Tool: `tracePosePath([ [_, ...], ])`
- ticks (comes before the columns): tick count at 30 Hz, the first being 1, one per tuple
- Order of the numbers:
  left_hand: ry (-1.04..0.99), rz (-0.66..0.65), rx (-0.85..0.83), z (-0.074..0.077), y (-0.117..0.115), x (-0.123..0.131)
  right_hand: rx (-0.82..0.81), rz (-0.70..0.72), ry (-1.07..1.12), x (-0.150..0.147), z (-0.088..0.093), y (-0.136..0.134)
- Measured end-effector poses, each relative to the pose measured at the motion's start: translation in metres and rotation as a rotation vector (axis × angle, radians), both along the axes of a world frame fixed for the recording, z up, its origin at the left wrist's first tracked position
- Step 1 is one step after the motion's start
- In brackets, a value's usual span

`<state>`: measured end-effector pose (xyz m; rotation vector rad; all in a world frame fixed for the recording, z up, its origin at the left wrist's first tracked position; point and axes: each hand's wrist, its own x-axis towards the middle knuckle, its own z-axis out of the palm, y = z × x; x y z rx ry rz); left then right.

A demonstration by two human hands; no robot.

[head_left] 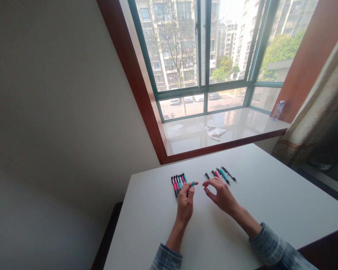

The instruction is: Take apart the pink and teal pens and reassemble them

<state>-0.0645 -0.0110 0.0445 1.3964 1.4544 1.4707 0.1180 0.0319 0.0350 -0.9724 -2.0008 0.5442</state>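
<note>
My left hand [185,200] is closed around a teal pen part [193,183] that sticks out past my fingertips. It hovers just right of a neat row of several red and teal pens [178,182] on the white table [270,210]. My right hand [219,193] is held in a pinch, fingertips pointing left toward the left hand; what it pinches is too small to make out. Just beyond it lies a looser group of several pens [221,174], black, red and teal.
Behind the table runs a glossy window sill [242,131] with a crumpled white cloth [215,132], a small white sheet [175,127] and a plastic bottle [278,110]. A curtain [318,112] hangs at the right. A plain wall stands to the left.
</note>
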Motion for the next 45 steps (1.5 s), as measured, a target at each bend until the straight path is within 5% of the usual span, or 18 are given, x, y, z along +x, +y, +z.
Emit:
tracePosePath([
  [6, -0.068, -0.07, 0.008, -0.004, -0.003, 0.004, -0.276, 0.002, 0.227, -0.024, -0.004, -0.04],
  [18, -0.205, -0.156, 0.013, -0.003, -0.002, 0.008, -0.441, 0.059, 0.408, -0.037, -0.014, -0.042],
  [27, -0.218, 0.084, -0.008, -0.006, 0.004, -0.005, -0.497, -0.029, 0.567, -0.023, -0.012, -0.042],
  [36, -0.29, -0.224, -0.186, -0.006, 0.0, 0.008, -0.647, -0.177, 1.053, -0.003, -0.021, -0.024],
  [45, -0.34, -0.228, -0.238, -0.003, -0.002, 0.011, -0.567, -0.189, 1.003, -0.001, -0.025, -0.02],
])
